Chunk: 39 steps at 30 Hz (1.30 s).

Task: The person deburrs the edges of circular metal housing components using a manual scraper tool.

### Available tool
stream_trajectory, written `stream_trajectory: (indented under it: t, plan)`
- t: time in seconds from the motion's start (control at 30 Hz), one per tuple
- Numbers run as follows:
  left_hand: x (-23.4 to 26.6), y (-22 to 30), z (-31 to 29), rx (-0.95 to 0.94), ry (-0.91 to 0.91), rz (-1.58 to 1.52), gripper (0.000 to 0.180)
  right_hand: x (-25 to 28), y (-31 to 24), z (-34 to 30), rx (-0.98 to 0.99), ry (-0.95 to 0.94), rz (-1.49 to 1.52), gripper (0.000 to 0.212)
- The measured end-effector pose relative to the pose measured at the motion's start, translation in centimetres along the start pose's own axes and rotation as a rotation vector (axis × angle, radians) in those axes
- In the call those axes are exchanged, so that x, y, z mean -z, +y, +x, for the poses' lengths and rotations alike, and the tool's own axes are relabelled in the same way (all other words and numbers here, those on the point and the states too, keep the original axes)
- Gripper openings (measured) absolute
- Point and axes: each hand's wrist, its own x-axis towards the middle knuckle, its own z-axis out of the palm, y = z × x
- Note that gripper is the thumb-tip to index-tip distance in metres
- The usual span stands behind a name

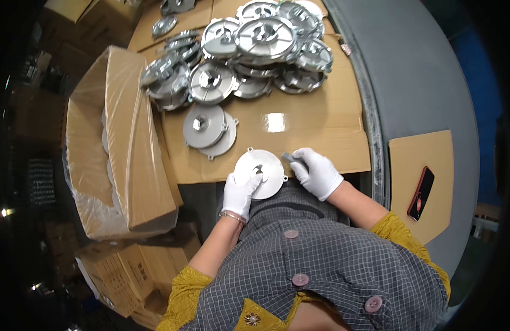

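Note:
In my white-gloved left hand (pixel 238 198) is a round metal end cover (pixel 270 161), with small lugs on its rim and a hole at its centre. The thumb lies on its face by the hole, and the cover sits at the near edge of the cardboard, above my lap. My gloved right hand (pixel 321 175), just right of the cover, pinches a small flat grey piece (pixel 288 158), whose exact kind I cannot make out. That piece is apart from the cover. Left of them, one end cover (pixel 204 126) rests partly on another (pixel 224 140).
A pile of similar end covers (pixel 266 39) covers the far part of the cardboard sheet (pixel 321 132). At the left stands a plastic-lined carton (pixel 136 160) with discs inside. More cardboard boxes (pixel 139 270) are below it. A phone (pixel 421 193) lies on cardboard at the right.

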Motion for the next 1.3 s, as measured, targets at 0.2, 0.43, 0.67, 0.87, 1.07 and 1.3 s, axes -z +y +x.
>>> stream_trajectory:
  t: [0.2,0.43,0.67,0.87,1.07,1.3]
  plan:
    - [1.6,-2.6,0.3,0.054,-0.026,-0.067,0.037,-1.6,0.0,-0.4,0.275,-0.021,-0.047,0.014]
    - [1.3,-2.9,0.0,0.045,0.043,-0.031,0.034,-1.7,0.5,-1.5,0.355,-0.187,-0.471,0.017]
    - [2.0,-3.4,0.8,0.062,0.015,-0.05,0.043,-2.5,-0.5,0.3,0.327,-0.213,-0.438,0.017]
    - [1.4,-2.7,0.4,0.054,0.041,-0.026,0.04,-3.5,-0.2,1.3,0.409,-0.12,-0.428,0.011]
    - [2.2,-4.2,1.3,0.017,0.007,-0.007,0.041,-2.4,0.5,0.2,0.392,-0.182,-0.47,0.015]
    - [1.5,-2.7,0.5,0.038,0.039,-0.016,0.041,-3.9,-0.5,3.0,0.449,-0.109,-0.489,0.009]
